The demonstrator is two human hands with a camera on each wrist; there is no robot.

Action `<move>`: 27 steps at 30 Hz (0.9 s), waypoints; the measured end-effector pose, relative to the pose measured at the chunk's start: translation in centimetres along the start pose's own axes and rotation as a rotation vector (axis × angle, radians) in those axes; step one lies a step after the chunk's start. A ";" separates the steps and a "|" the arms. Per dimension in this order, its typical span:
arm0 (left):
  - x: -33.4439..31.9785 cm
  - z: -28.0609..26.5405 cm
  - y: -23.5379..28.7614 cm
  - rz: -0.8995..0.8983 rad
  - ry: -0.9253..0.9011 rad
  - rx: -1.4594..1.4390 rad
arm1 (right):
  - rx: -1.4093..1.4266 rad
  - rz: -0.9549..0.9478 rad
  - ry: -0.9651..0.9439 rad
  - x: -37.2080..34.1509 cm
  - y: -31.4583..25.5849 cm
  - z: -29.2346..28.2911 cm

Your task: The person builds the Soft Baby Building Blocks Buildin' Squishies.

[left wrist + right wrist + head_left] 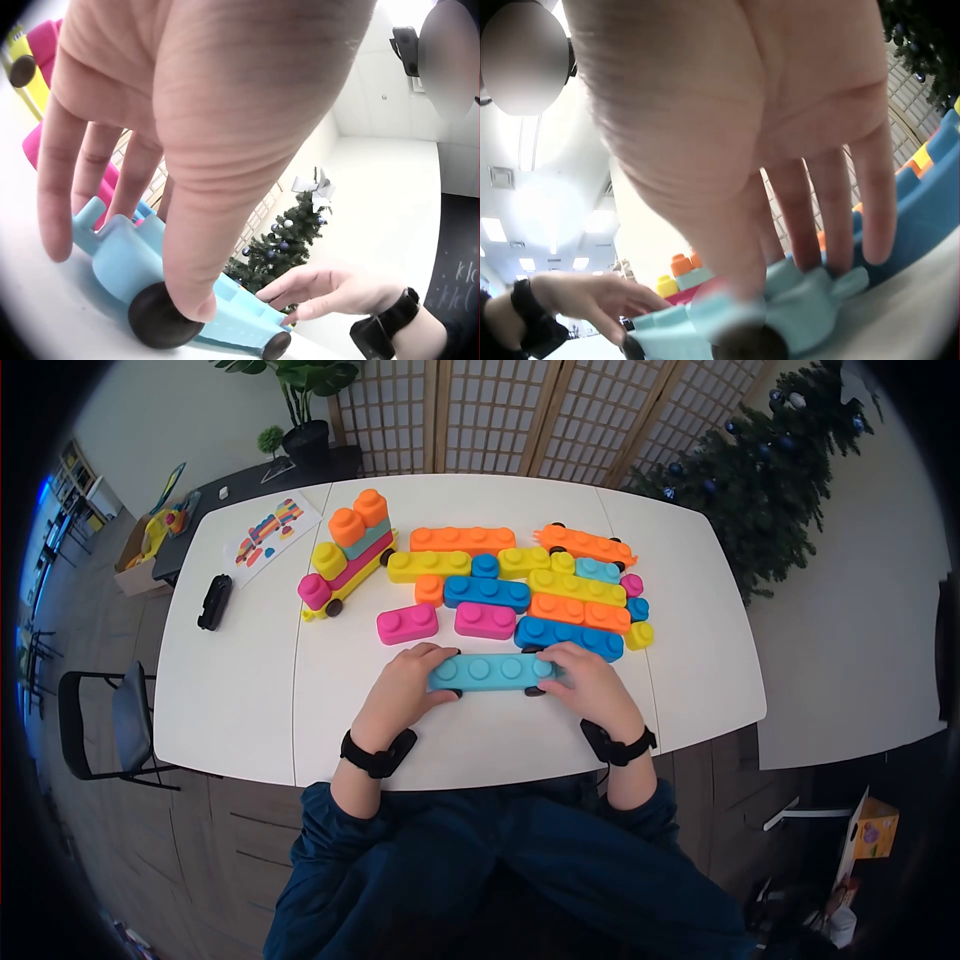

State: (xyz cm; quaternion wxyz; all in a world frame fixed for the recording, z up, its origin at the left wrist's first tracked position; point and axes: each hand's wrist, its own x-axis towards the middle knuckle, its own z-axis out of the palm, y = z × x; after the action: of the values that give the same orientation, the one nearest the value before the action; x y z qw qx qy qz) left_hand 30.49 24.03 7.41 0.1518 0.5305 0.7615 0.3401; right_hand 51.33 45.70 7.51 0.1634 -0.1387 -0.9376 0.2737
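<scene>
A light blue toy car base with studs on top and black wheels lies lengthwise on the near part of the white table. My left hand holds its left end, with the thumb on the near side by a wheel and the fingers on the far side. At the other end my right hand grips it the same way, thumb near and fingers far. A long blue block lies just beyond the right hand, and a pink block beyond the left.
Several blocks in rows, among them a long orange block, fill the middle. An orange wheeled base lies behind them. A built toy car stands at left, near a picture sheet and a black object.
</scene>
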 end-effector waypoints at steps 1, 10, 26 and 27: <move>0.0 0.0 0.0 -0.001 0.000 0.001 | 0.016 -0.038 -0.063 0.5 -0.1 -0.9; 0.0 0.1 -0.2 0.008 0.001 -0.010 | -0.182 -0.134 0.026 11.8 0.2 -4.7; -0.1 0.0 0.0 -0.040 -0.019 -0.015 | -0.470 0.104 -0.204 23.8 5.4 2.6; -0.1 0.0 0.0 -0.040 -0.019 -0.007 | -0.433 0.100 -0.124 23.5 5.3 2.5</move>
State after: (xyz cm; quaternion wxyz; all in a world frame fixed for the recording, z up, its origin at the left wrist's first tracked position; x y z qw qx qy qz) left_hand 30.54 23.97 7.37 0.1677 0.5179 0.7691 0.3347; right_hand 29.90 57.05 7.99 0.0579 -0.1996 -0.9748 0.0817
